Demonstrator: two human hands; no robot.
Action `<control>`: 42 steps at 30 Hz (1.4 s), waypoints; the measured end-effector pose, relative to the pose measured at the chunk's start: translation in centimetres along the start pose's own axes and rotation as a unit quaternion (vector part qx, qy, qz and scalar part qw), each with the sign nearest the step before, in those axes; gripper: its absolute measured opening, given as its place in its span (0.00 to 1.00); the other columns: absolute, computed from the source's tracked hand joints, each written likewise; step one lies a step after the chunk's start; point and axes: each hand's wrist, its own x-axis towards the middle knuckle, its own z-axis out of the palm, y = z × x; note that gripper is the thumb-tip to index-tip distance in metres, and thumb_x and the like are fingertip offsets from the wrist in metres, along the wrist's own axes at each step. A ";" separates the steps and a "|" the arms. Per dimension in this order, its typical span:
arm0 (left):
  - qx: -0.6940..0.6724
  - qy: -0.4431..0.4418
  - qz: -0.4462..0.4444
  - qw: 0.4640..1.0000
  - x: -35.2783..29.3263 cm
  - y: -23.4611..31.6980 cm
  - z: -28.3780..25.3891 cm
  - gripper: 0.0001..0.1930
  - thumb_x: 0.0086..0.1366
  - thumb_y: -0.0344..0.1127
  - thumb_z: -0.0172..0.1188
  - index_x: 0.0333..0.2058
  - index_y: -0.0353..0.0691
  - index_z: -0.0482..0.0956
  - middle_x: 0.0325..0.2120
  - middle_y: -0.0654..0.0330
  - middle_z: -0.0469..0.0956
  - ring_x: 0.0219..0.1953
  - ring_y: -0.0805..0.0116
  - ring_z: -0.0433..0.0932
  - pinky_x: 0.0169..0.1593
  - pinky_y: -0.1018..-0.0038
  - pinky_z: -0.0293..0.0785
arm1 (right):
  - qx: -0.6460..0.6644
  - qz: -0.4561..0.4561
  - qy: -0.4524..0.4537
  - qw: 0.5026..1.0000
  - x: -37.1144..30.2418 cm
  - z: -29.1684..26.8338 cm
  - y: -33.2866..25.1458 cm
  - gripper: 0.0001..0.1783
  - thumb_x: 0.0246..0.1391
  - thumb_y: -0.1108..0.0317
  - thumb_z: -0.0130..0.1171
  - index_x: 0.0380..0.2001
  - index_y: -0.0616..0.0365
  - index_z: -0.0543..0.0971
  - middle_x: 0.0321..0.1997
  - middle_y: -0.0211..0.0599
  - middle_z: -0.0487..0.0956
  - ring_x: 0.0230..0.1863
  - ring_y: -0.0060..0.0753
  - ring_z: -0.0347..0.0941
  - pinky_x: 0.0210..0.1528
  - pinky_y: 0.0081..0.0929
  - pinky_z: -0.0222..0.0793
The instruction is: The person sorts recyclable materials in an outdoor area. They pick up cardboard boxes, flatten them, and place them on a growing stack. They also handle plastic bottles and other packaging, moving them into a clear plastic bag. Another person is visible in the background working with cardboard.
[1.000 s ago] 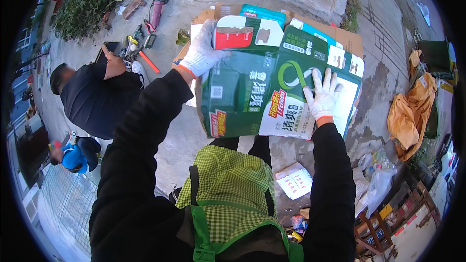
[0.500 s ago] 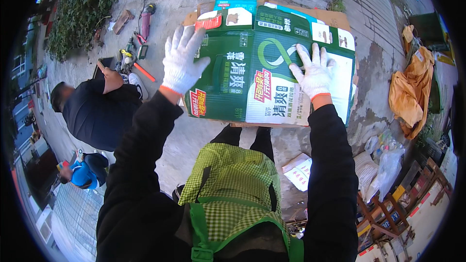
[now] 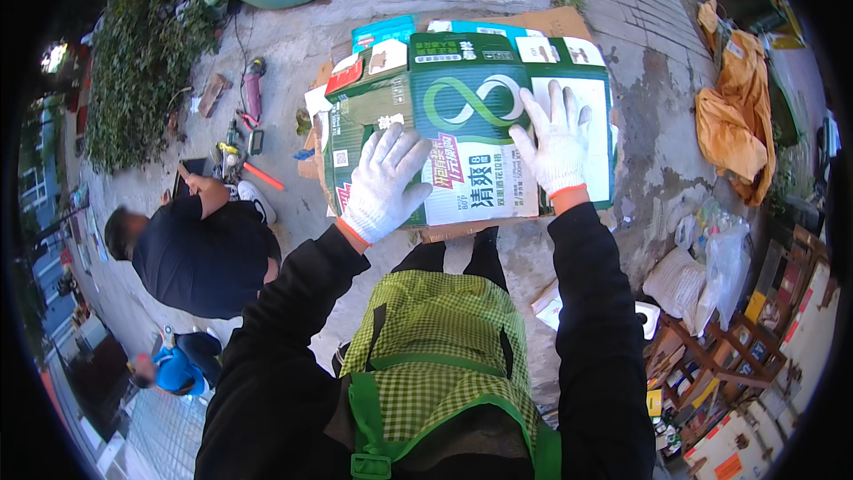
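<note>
A flattened green and white cardboard box (image 3: 471, 178) lies on top of a stack of flattened cardboard in front of me. Brown cardboard (image 3: 555, 22) and a teal piece (image 3: 384, 34) stick out at the stack's far side. My left hand (image 3: 388, 180), in a white knit glove, rests on the green panel's left part with fingers stretched out. On the right part of the box lies my right hand (image 3: 555, 144), gloved the same way, its fingers spread. Neither hand grips anything.
Left of the stack, a person in dark clothes (image 3: 204, 253) crouches near a pink power tool (image 3: 253, 93) and an orange rod (image 3: 264, 176). Farther off is a person in blue (image 3: 178, 369). Orange cloth (image 3: 733, 116), plastic bags (image 3: 720, 267) and a wooden frame (image 3: 729, 347) lie at right.
My left hand has moved right and nearer to me, down from its raised, spread pose onto the box. My right hand stays on the box's right part. The view has shifted slightly.
</note>
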 end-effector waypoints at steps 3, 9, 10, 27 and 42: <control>-0.020 0.018 0.028 0.999 -0.6 1.6 -0.1 0.33 0.48 0.37 0.70 0.55 0.38 0.73 0.55 0.52 0.73 0.62 0.44 0.67 0.65 0.51 0.63 | 0.034 0.020 0.057 0.998 -5.9 -2.0 1.2 0.34 0.53 0.49 0.62 0.64 0.37 0.72 0.72 0.54 0.61 0.72 0.65 0.54 0.71 0.68 0.43; -0.065 -0.002 0.129 0.989 -3.5 7.3 0.2 0.29 0.50 0.34 0.68 0.53 0.36 0.74 0.53 0.49 0.75 0.60 0.44 0.71 0.63 0.53 0.66 | 0.054 0.196 -0.051 0.978 -27.5 -3.8 2.1 0.37 0.51 0.50 0.64 0.66 0.41 0.69 0.73 0.54 0.59 0.71 0.62 0.56 0.71 0.60 0.50; -0.073 -0.025 0.136 0.988 -4.1 8.5 0.3 0.29 0.51 0.34 0.67 0.54 0.37 0.74 0.54 0.49 0.75 0.60 0.45 0.71 0.63 0.53 0.66 | 0.064 0.248 -0.094 0.962 -31.4 -3.7 1.8 0.38 0.52 0.50 0.63 0.67 0.42 0.68 0.74 0.54 0.58 0.72 0.61 0.56 0.72 0.58 0.50; -0.082 -0.365 0.263 0.889 -20.1 42.5 16.6 0.22 0.61 0.37 0.64 0.53 0.36 0.79 0.48 0.48 0.81 0.50 0.52 0.81 0.55 0.64 0.75 | 0.472 0.688 -0.068 0.546 -91.2 13.7 -4.4 0.28 0.62 0.47 0.54 0.55 0.56 0.79 0.55 0.49 0.81 0.59 0.49 0.75 0.61 0.39 0.68; 0.187 -0.507 0.234 0.808 -17.2 52.0 69.6 0.43 0.58 0.58 0.65 0.64 0.36 0.67 0.61 0.44 0.71 0.63 0.49 0.71 0.64 0.61 0.67 | 0.615 0.753 0.162 0.170 -103.5 36.7 5.1 0.23 0.63 0.58 0.59 0.58 0.55 0.77 0.48 0.33 0.81 0.44 0.28 0.77 0.42 0.28 0.71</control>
